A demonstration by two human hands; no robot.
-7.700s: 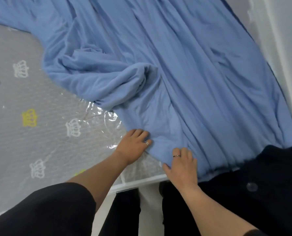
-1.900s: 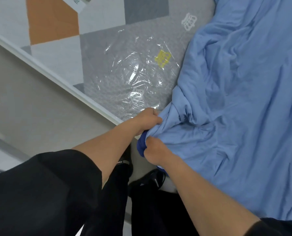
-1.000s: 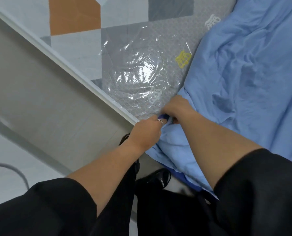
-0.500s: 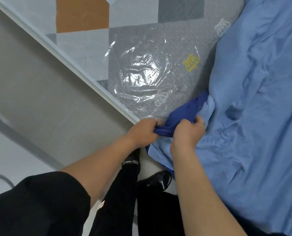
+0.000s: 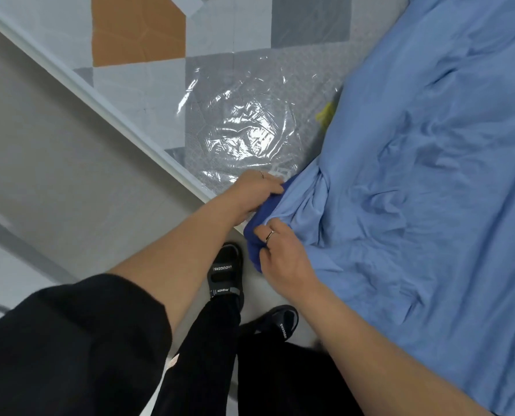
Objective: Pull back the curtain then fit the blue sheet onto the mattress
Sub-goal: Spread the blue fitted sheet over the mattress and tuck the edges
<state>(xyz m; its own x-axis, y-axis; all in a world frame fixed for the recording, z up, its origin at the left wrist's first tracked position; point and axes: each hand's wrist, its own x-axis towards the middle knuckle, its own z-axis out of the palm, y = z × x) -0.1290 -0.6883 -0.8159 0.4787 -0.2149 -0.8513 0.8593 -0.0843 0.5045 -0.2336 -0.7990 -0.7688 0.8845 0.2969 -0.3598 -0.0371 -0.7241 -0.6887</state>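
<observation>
1. Stands at a corner of the mattress (image 5: pixel 160 85), looking down on it, with black strap sandals (image 5: pixel 224 274) on the pale floor (image 5: pixel 55 175) just beside that corner
2. Holds the blue sheet (image 5: pixel 430 205) with both hands at the corner, where the cloth gathers into tight folds
3. Curls the left hand (image 5: pixel 254 192) round the gathered edge from the bare-mattress side, fingers closed into the cloth, with a thin ring (image 5: pixel 261 174) on one finger
4. Grips the same edge a little nearer the body with the right hand (image 5: pixel 283 256), fingers bent and pinching the cloth, with a ring (image 5: pixel 269 235) on one of them too
5. Exposes between and below the two hands a darker blue band (image 5: pixel 251 235) of the sheet, turned outward and hanging over the mattress corner
6. Has the rest of the sheet spread in loose creases over the right part of the mattress, down to the lower right of the view
7. Has the left part of the mattress top uncovered: grey and white patches, an orange patch (image 5: pixel 136 28), white piping (image 5: pixel 100 100) along the edge
8. Works just beside crumpled clear plastic film (image 5: pixel 244 130), which glints on the mattress beyond the left hand
9. Half hides a yellow print (image 5: pixel 325 115) under the sheet's edge
10. Wears a black sleeve (image 5: pixel 70 340) on the left arm and black trousers (image 5: pixel 208 355)
</observation>
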